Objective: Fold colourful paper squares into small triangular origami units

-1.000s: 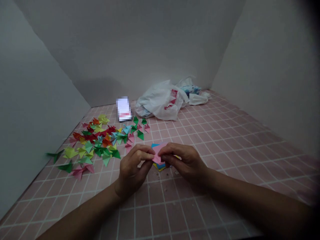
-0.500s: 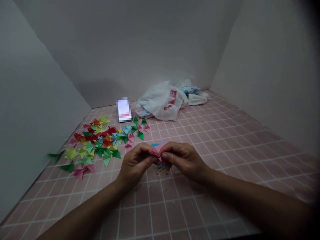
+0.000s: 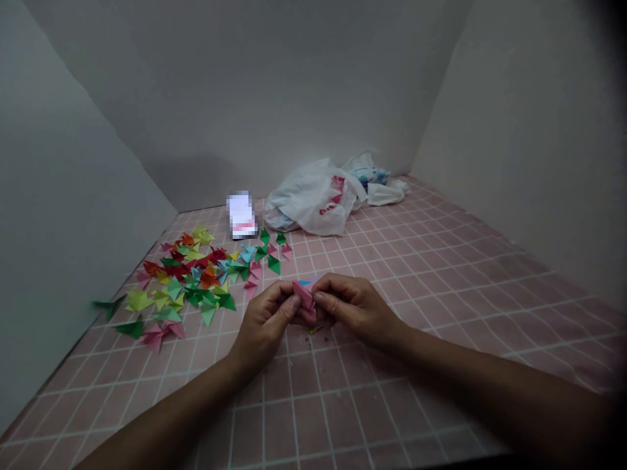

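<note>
A small folded piece of pink origami paper (image 3: 304,297) is pinched between my two hands. My left hand (image 3: 267,316) grips its left side, the thumb pressed on the front face. At its right edge, my right hand (image 3: 350,303) holds on with thumb and forefinger. Behind and below the fingers, loose coloured paper sheets (image 3: 316,328) lie on the checked surface, mostly hidden by the hands; blue and yellow edges peek out. Left of my left hand spreads a pile of folded paper birds (image 3: 196,274) in red, green, yellow, pink and blue.
A phone with a lit, blurred screen (image 3: 241,214) leans upright at the back. Beside it lies a crumpled white plastic bag (image 3: 313,196) with red print, and more wrapping (image 3: 386,192) sits farther right. Pale walls close in the pink checked surface (image 3: 441,274).
The pink paper has turned so that more of its flat face shows between my fingers. My left thumb has shifted up onto it, and the right hand has moved up slightly.
</note>
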{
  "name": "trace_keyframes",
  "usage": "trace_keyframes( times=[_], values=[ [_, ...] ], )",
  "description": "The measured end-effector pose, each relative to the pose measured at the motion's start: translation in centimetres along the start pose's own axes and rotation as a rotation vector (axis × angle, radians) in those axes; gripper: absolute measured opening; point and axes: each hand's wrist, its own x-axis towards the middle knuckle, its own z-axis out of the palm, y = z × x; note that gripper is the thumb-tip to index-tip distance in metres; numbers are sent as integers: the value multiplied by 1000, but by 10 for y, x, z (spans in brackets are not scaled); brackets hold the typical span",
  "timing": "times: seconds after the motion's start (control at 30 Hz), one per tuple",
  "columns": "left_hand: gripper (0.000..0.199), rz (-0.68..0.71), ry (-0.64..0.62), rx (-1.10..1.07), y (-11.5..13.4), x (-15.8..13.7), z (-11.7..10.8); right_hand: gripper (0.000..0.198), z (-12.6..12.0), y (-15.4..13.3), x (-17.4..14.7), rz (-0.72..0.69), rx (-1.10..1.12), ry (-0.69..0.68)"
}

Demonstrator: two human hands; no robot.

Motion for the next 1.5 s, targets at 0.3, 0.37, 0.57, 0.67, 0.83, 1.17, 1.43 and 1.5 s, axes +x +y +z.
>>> trace_keyframes(
  times=[0.3,0.37,0.57,0.67,0.83,1.17,1.43,1.5],
  values=[
    [16,-16,18,22,-3,1,-1,22,2,2,1,119,202,-30],
    [15,-7,12,14,-3,1,-1,24,2,3,1,137,266,-33],
    [11,14,11,23,-4,1,0,24,4,5,0,180,290,-41],
    [10,45,19,83,-5,0,1,18,4,4,-2,138,167,-24],
    [11,88,27,199,-7,-1,-2,13,4,-2,-3,-22,-131,14],
    [17,135,19,469,-11,-6,-4,14,6,-3,-5,-35,-355,38],
    [23,-70,28,105,-10,-3,1,16,10,4,-6,-54,-348,90],
    [22,-139,81,15,-11,0,2,18,9,5,-5,-17,-264,81]
  ],
)
